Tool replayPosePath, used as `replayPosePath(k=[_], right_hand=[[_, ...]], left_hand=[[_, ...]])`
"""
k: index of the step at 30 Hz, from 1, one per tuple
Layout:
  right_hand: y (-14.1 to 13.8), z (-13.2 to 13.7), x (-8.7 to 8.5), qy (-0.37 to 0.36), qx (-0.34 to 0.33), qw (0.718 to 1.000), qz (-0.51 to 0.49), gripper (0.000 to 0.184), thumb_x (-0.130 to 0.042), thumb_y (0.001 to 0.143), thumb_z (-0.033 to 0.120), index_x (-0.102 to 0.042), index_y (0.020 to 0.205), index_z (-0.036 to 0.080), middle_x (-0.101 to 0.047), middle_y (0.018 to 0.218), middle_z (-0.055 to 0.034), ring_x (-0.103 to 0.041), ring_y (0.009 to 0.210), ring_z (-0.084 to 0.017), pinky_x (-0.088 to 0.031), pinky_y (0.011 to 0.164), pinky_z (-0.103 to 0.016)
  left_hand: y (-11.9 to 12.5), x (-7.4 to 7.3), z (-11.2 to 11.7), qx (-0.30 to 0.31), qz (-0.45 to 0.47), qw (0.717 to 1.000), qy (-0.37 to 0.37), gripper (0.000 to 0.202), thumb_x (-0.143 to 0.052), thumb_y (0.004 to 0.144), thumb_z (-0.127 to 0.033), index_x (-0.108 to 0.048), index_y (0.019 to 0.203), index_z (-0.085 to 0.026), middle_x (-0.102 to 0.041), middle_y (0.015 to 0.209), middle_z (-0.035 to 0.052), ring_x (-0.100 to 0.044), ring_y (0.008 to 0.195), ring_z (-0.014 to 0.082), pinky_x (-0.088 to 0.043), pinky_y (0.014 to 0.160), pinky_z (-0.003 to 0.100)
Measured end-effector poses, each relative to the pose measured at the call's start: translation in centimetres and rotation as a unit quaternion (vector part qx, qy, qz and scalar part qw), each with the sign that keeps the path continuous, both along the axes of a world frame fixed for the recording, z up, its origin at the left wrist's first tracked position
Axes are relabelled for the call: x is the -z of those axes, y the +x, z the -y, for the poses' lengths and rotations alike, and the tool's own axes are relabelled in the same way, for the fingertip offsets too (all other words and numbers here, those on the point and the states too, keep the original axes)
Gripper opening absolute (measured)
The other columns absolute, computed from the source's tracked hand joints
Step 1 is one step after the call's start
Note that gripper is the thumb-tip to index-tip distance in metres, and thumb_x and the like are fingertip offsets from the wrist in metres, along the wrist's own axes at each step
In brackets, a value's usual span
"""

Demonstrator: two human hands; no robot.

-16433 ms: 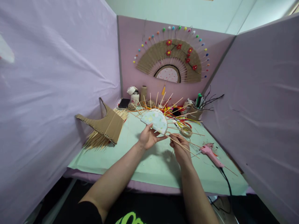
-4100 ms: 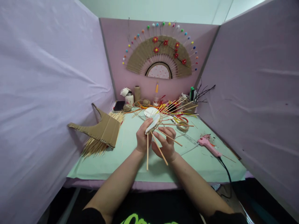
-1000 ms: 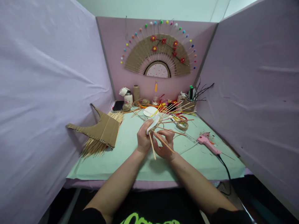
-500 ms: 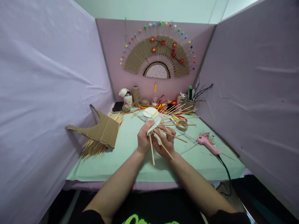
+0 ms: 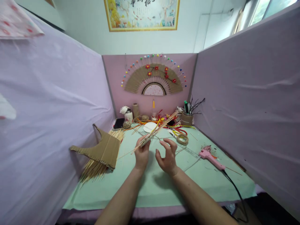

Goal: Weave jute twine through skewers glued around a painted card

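My left hand is closed on a half-made fan: a flat pale piece with thin wooden skewers fanning out of it. It is seen edge-on and tilts up to the right above the green table mat. My right hand hovers just beside it, fingers spread and curled, holding nothing.
A cardboard piece lies over a pile of skewers at left. A pink glue gun with its black cord lies at right. Twine roll, white disc, pen cup and craft clutter stand at the back. A finished fan hangs on the wall.
The camera tilted up, showing a framed picture. My right hand let go of the skewers and opened. My left hand turned the fan flatter, edge-on.
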State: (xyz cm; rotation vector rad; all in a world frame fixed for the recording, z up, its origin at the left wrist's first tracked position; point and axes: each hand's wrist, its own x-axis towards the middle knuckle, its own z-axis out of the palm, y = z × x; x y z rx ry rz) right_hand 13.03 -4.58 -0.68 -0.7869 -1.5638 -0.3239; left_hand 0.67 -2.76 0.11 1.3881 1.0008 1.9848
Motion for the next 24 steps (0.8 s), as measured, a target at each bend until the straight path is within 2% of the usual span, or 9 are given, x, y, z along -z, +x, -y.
replayPosePath(k=[3, 5, 7, 9, 11, 13, 16, 20, 24], right_hand=[[0.0, -1.1, -0.3, -0.054, 0.020, 0.998, -0.032, 0.054, -0.061, 0.077, 0.026, -0.039, 0.126, 0.019, -0.045, 0.120, -0.0141, -0.043, 0.116, -0.028, -0.036, 0.097, -0.053], [-0.2, -2.2, -1.0, -0.087, 0.001, 0.996, -0.031, 0.056, -0.061, 0.078, 0.031, -0.038, 0.127, 0.018, -0.047, 0.121, -0.0148, -0.043, 0.117, -0.029, -0.034, 0.098, -0.053], [-0.6, -3.2, -2.2, -0.126, -0.051, 0.990, -0.031, 0.053, -0.061, 0.078, 0.035, -0.041, 0.124, 0.017, -0.051, 0.118, -0.0144, -0.047, 0.113, -0.027, -0.038, 0.096, -0.049], [-0.8, -4.1, -3.9, -0.187, -0.132, 0.973, -0.033, 0.042, -0.059, 0.080, 0.038, -0.049, 0.115, 0.017, -0.059, 0.104, -0.0110, -0.056, 0.097, -0.023, -0.045, 0.086, -0.040], [-0.8, -4.6, -5.6, -0.257, -0.216, 0.941, -0.034, 0.027, -0.053, 0.084, 0.040, -0.058, 0.097, 0.017, -0.062, 0.079, -0.0050, -0.057, 0.072, -0.017, -0.047, 0.069, -0.031], [-0.6, -5.1, -7.3, -0.278, -0.253, 0.925, -0.053, 0.027, -0.052, 0.084, 0.042, -0.062, 0.080, 0.017, -0.060, 0.069, -0.0028, -0.053, 0.063, -0.015, -0.044, 0.061, -0.027], [-0.1, -5.7, -9.2, -0.279, -0.255, 0.923, -0.075, 0.028, -0.055, 0.081, 0.043, -0.064, 0.077, 0.016, -0.062, 0.071, -0.0033, -0.053, 0.066, -0.015, -0.043, 0.062, -0.026], [0.3, -6.8, -11.4, -0.312, -0.239, 0.920, 0.009, 0.029, -0.057, 0.079, 0.043, -0.066, 0.077, 0.015, -0.062, 0.067, -0.0025, -0.050, 0.060, -0.013, -0.039, 0.057, -0.025], [1.4, -6.3, -14.0, -0.318, -0.225, 0.918, 0.071, 0.032, -0.058, 0.078, 0.045, -0.068, 0.078, 0.015, -0.064, 0.069, -0.0030, -0.052, 0.060, -0.013, -0.039, 0.055, -0.024]], left_hand=[[-0.4, -0.5, -0.5, 0.015, 0.089, 0.996, -0.019, 0.031, -0.068, 0.073, -0.037, -0.061, 0.096, -0.017, -0.068, 0.093, 0.0054, -0.064, 0.088, 0.0189, -0.051, 0.082, 0.035], [-0.8, -1.0, -0.8, 0.022, 0.124, 0.992, -0.015, 0.031, -0.069, 0.072, -0.037, -0.061, 0.094, -0.017, -0.068, 0.092, 0.0050, -0.064, 0.085, 0.0182, -0.052, 0.080, 0.035], [-1.1, -1.6, -0.9, 0.030, 0.146, 0.989, -0.013, 0.032, -0.071, 0.070, -0.036, -0.062, 0.094, -0.016, -0.068, 0.092, 0.0049, -0.064, 0.085, 0.0177, -0.053, 0.080, 0.036], [-1.4, -2.4, -0.9, 0.038, 0.172, 0.984, -0.015, 0.033, -0.072, 0.069, -0.034, -0.062, 0.094, -0.016, -0.068, 0.094, 0.0048, -0.063, 0.086, 0.0173, -0.053, 0.079, 0.036], [-2.0, -3.3, -1.0, 0.042, 0.201, 0.978, -0.019, 0.033, -0.074, 0.067, -0.034, -0.062, 0.094, -0.017, -0.067, 0.096, 0.0043, -0.063, 0.088, 0.0168, -0.053, 0.079, 0.035], [-2.7, -4.0, -1.2, 0.037, 0.222, 0.974, -0.022, 0.033, -0.075, 0.066, -0.033, -0.063, 0.092, -0.017, -0.067, 0.097, 0.0037, -0.062, 0.089, 0.0158, -0.053, 0.079, 0.033], [-3.9, -4.7, -1.5, 0.049, 0.239, 0.969, -0.033, 0.035, -0.076, 0.063, -0.032, -0.063, 0.092, -0.018, -0.066, 0.098, 0.0038, -0.061, 0.090, 0.0154, -0.054, 0.077, 0.032], [-5.5, -4.8, -1.9, 0.057, 0.265, 0.962, -0.046, 0.039, -0.078, 0.060, -0.034, -0.062, 0.093, -0.019, -0.066, 0.097, 0.0031, -0.061, 0.089, 0.0156, -0.054, 0.074, 0.032], [-7.1, -4.4, -1.7, 0.038, 0.251, 0.965, -0.061, 0.041, -0.078, 0.060, -0.036, -0.060, 0.092, -0.020, -0.065, 0.097, 0.0022, -0.061, 0.085, 0.0146, -0.054, 0.065, 0.027]])
